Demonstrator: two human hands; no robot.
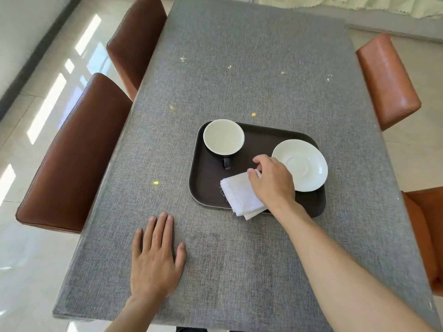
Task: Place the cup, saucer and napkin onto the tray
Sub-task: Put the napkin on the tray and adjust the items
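A dark brown tray (259, 140) lies on the grey table. In its far left corner stands a cup (223, 137), white inside and black outside, its handle pointing toward me. A white saucer (304, 166) rests on the tray's right side. A folded white napkin (239, 195) lies on the near part of the tray, one corner hanging over the front rim. My right hand (272, 180) sits over the napkin's far right corner, fingertips pinching it. My left hand (155, 257) lies flat on the table, fingers spread, left of the tray.
The grey cloth-covered table (239, 68) has small yellow specks. Two brown leather chairs (76, 152) stand along the left edge. Orange-brown chairs (388, 80) stand along the right edge. A shiny tiled floor surrounds the table.
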